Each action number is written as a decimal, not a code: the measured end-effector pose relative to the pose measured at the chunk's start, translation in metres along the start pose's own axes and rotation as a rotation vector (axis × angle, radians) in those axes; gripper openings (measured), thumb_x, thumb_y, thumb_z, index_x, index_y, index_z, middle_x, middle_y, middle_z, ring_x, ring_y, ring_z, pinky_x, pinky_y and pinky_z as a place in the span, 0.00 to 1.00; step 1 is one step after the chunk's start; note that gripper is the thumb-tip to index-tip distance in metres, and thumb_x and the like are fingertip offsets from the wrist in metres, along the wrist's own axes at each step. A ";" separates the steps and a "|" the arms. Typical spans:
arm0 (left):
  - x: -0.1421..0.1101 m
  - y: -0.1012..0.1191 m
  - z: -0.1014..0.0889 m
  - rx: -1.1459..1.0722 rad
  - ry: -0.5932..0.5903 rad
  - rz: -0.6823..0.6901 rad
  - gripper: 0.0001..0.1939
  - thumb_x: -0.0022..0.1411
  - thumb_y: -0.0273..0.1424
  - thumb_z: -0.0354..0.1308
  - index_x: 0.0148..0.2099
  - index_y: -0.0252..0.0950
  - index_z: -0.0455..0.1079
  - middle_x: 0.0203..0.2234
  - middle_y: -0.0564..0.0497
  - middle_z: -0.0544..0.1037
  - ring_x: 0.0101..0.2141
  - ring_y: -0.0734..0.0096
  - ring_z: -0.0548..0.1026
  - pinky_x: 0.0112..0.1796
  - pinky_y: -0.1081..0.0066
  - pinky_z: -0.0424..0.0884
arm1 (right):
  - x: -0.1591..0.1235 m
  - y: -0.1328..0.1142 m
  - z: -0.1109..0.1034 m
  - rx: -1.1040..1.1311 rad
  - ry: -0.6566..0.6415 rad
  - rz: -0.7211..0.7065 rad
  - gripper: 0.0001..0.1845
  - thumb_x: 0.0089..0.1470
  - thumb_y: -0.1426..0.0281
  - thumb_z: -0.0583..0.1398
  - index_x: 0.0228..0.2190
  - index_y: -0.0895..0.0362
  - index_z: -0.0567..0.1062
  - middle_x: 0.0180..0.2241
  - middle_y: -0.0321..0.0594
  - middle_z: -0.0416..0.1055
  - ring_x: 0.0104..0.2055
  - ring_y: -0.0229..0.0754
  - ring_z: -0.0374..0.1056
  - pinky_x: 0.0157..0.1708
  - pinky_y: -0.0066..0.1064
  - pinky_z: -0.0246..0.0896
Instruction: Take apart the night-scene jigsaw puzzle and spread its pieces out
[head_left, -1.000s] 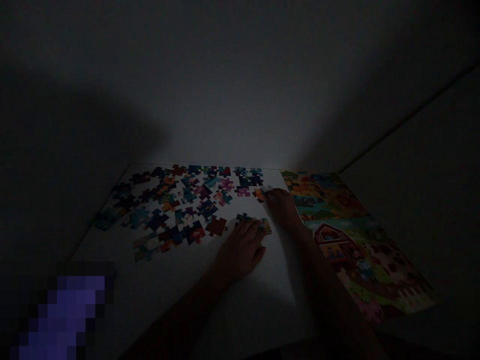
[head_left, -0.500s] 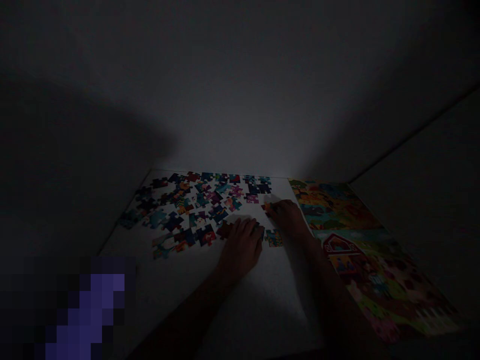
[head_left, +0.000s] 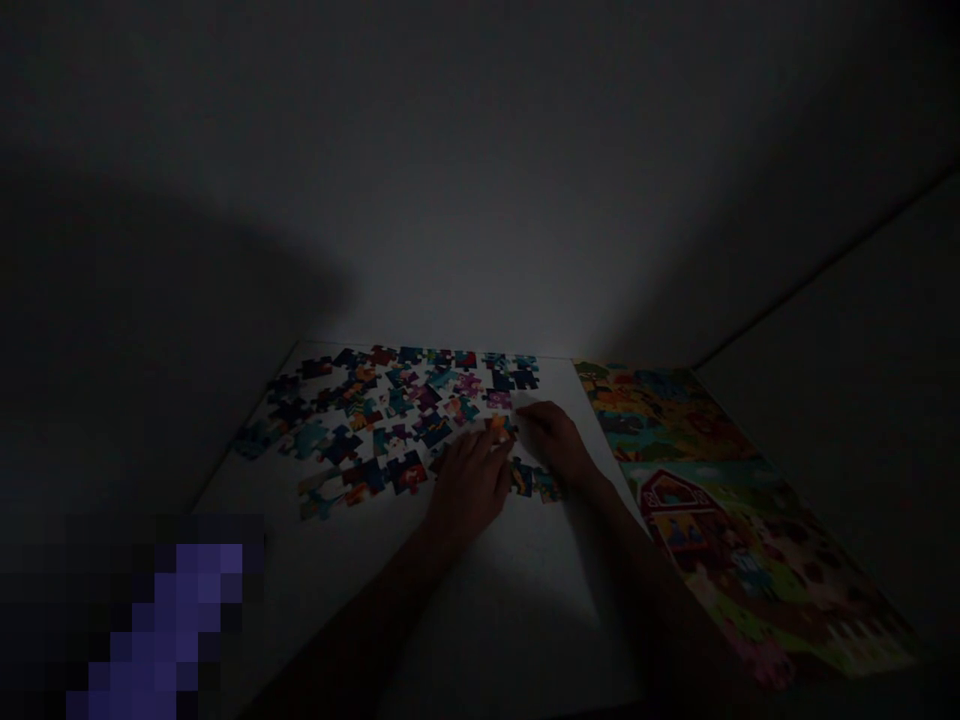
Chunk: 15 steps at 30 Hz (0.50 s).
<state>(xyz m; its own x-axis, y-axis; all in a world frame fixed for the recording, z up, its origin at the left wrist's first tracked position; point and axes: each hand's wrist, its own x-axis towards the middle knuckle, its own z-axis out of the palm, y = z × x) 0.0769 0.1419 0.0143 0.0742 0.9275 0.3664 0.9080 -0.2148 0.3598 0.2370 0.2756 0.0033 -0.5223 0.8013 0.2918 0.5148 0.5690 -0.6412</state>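
In the dim head view my left hand (head_left: 466, 482) lies palm down, its fingers stretched over jigsaw pieces. Its fingertips touch an orange puzzle piece (head_left: 498, 427). My right hand (head_left: 559, 440) is just to the right, fingers drawn together and pointing left. Whatever may be between those fingertips is hidden. Beyond them lies a purple puzzle piece (head_left: 499, 400). Two dark teal pieces, one a patterned puzzle piece (head_left: 550, 486), rest between my wrists. Part of another piece shows beside my left fingers.
Many loose puzzle pieces (head_left: 405, 400) spread over the left and back of the white table (head_left: 480, 610). Farther back sits a small joined group of dark pieces (head_left: 514, 378). Two colourful picture sheets, one a farm picture (head_left: 750, 560), lie along the right. A pale wall (head_left: 465, 200) rises behind.
My right hand has moved slightly left, towards my left hand. The orange piece, earlier at my right fingertips, now lies by my left fingertips. My left hand has shifted slightly left and nearer.
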 end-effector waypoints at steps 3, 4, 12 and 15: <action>0.004 -0.006 0.000 0.007 0.015 -0.001 0.17 0.70 0.28 0.49 0.58 0.37 0.69 0.57 0.45 0.73 0.59 0.59 0.67 0.62 0.51 0.60 | 0.006 -0.002 0.004 -0.030 -0.103 -0.125 0.16 0.55 0.74 0.55 0.39 0.53 0.82 0.40 0.44 0.77 0.44 0.46 0.72 0.50 0.42 0.65; 0.005 -0.007 0.000 0.011 0.021 -0.010 0.16 0.70 0.28 0.49 0.56 0.38 0.70 0.57 0.46 0.74 0.59 0.60 0.68 0.63 0.50 0.58 | 0.008 -0.003 0.005 -0.024 -0.118 -0.144 0.17 0.56 0.74 0.54 0.40 0.53 0.82 0.40 0.44 0.76 0.44 0.46 0.72 0.49 0.41 0.66; 0.002 -0.020 -0.007 0.059 0.068 -0.092 0.13 0.67 0.25 0.51 0.48 0.38 0.74 0.50 0.47 0.78 0.53 0.58 0.72 0.60 0.50 0.63 | 0.025 0.001 0.012 -0.301 -0.019 -0.086 0.18 0.62 0.63 0.57 0.50 0.53 0.79 0.50 0.50 0.74 0.51 0.52 0.69 0.53 0.46 0.63; 0.003 -0.022 -0.007 0.077 0.071 -0.114 0.12 0.66 0.24 0.51 0.47 0.38 0.74 0.48 0.47 0.78 0.52 0.57 0.72 0.59 0.51 0.65 | 0.021 -0.001 0.008 -0.300 -0.028 -0.085 0.14 0.60 0.61 0.59 0.42 0.52 0.81 0.54 0.49 0.72 0.55 0.53 0.68 0.54 0.45 0.63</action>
<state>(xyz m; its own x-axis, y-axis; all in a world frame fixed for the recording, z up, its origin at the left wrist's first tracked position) 0.0539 0.1473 0.0133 -0.0584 0.9198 0.3879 0.9380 -0.0825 0.3368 0.2205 0.2902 0.0043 -0.5886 0.7454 0.3129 0.6439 0.6663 -0.3761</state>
